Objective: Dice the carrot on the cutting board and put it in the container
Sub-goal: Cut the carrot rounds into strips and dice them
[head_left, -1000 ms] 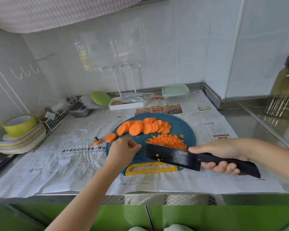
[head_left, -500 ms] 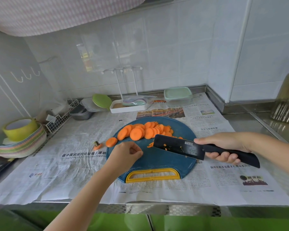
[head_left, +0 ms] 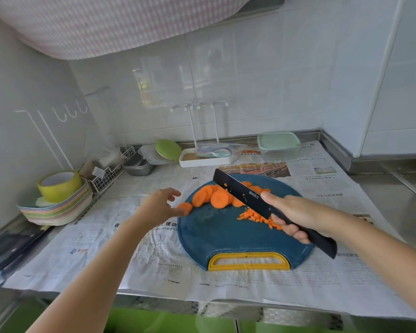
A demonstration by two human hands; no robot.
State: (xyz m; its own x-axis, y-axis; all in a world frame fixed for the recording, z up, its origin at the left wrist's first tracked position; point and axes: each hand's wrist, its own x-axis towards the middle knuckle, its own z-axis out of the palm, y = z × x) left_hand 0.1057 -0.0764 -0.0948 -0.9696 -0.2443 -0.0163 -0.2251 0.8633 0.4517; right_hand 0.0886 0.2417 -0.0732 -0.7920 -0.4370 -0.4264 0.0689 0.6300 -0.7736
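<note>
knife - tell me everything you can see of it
The knife is all black, with a broad rectangular blade and a straight handle. A small pale label sits near the handle, and orange bits cling to the blade. The right hand grips the handle, thumb on the blade. The blade slants away to the left over the carrot slices on the cutting board; whether it touches them is unclear.

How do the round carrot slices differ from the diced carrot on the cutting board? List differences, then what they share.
Shape: the carrot slices are broad round discs; the diced carrot is tiny bits. Arrangement: the slices overlap in a row; the diced carrot lies in a loose heap. Place: the slices sit toward the cutting board's far left; the diced carrot lies further right, beside the knife. Both are orange and rest on the board.
</note>
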